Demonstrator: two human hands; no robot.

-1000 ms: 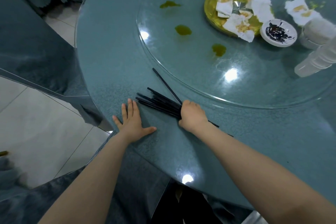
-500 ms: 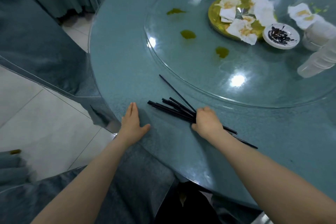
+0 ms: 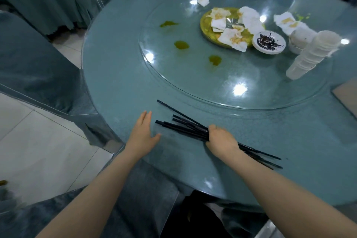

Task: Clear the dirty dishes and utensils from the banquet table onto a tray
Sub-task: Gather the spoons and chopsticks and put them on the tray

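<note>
**Black chopsticks, bundled, near table edge**

Item: black chopsticks (image 3: pixel 185 124), a loose bundle lying on the round table (image 3: pixel 119 75), just outside the glass turntable (image 3: pixel 193 75). Tips fan out toward the left; the other ends stick out past the right wrist.

Right hand (image 3: pixel 220 140): curled over the middle of the bundle, gripping it against the tabletop.

Left hand (image 3: pixel 144 133): flat on the table, fingers straight and close together, thumb out, just left of the chopstick tips, not touching them.

On the turntable: yellow plate (image 3: pixel 207 29) with used napkins, small sauce dish (image 3: pixel 269 42), stacked white cups (image 3: pixel 311 56), several sauce spills.
</note>
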